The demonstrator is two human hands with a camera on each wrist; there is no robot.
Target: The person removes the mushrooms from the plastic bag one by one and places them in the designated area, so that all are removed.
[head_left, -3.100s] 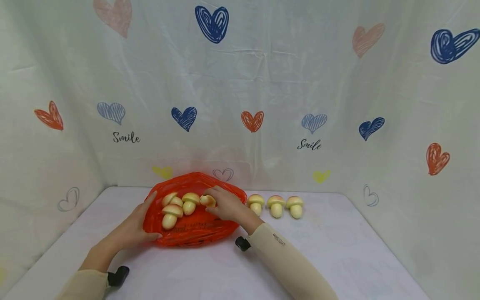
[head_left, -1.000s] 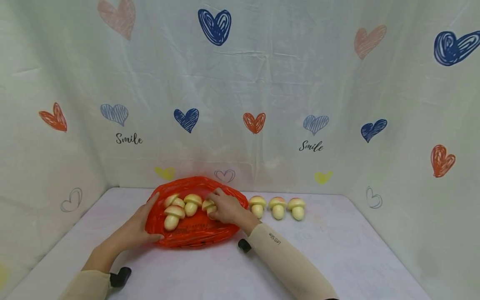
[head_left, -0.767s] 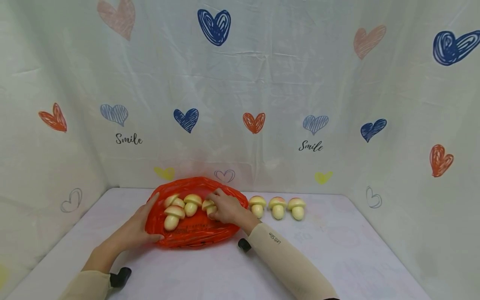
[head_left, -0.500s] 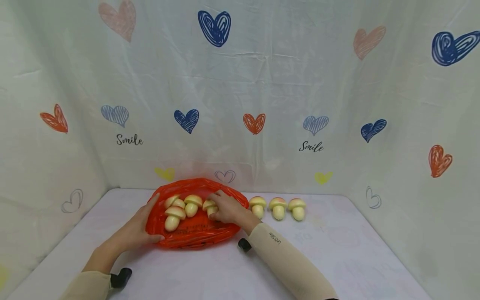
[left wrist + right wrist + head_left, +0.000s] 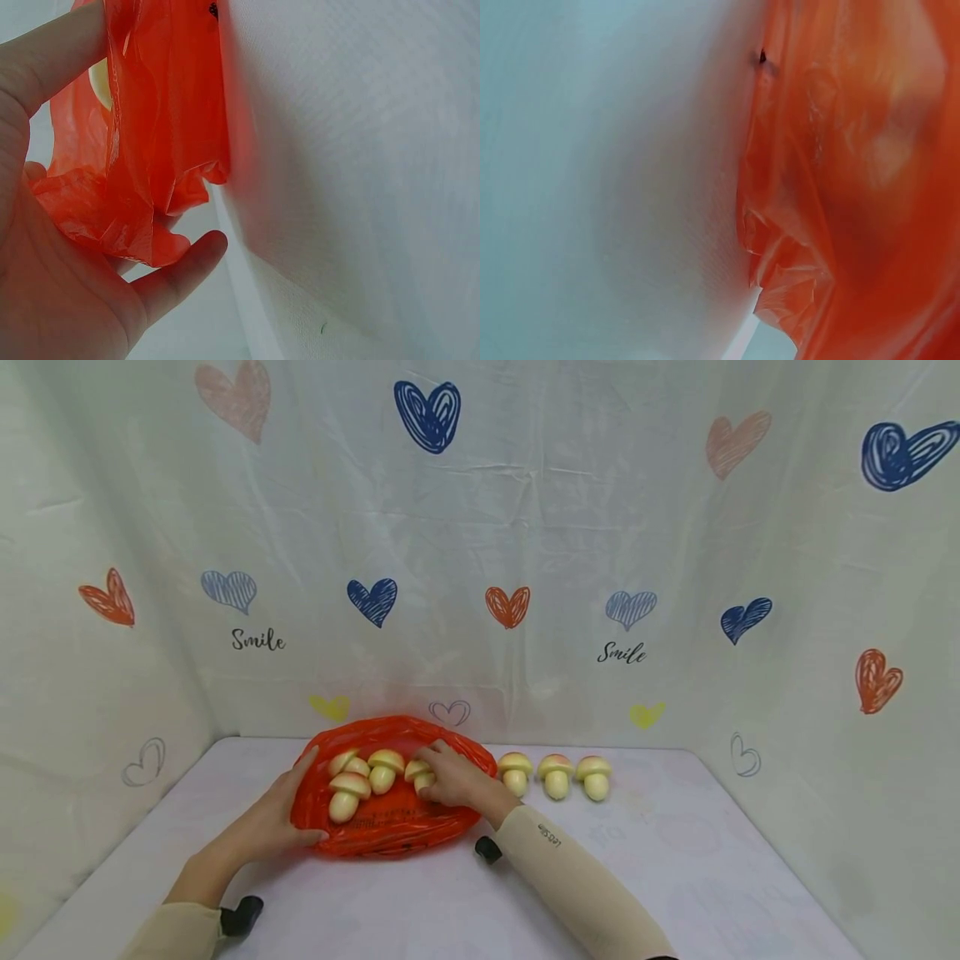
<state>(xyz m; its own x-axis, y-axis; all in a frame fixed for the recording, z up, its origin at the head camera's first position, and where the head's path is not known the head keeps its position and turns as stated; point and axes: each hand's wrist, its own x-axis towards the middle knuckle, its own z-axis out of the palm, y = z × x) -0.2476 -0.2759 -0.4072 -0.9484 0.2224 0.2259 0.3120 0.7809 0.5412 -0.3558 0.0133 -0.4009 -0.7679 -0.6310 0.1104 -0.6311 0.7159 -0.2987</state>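
A red plastic bag (image 5: 393,835) lies with its mouth facing me, on the left half of the table. My left hand (image 5: 273,814) holds its left side, thumb at the lower lip and fingers along the outer wall; the left wrist view shows the thin film (image 5: 161,112) bunched against the palm. Inside the bag, my right hand (image 5: 453,777) pinches a toy mushroom (image 5: 420,774), cap upward and partly covered by the fingers. Three more mushrooms (image 5: 386,770) sit left of it in the bag. In the right wrist view, red film (image 5: 870,187) covers the hand.
Three matching mushrooms (image 5: 556,777) stand in a row on the white table (image 5: 637,860), just right of the bag. A pale curtain (image 5: 555,685) printed with hearts rises behind the table's back edge and along both sides.
Since the oldest frame, the mushroom in my right hand has turned from lying sideways to cap-up and come down inside the bag. Over the last second both hands stay nearly still.
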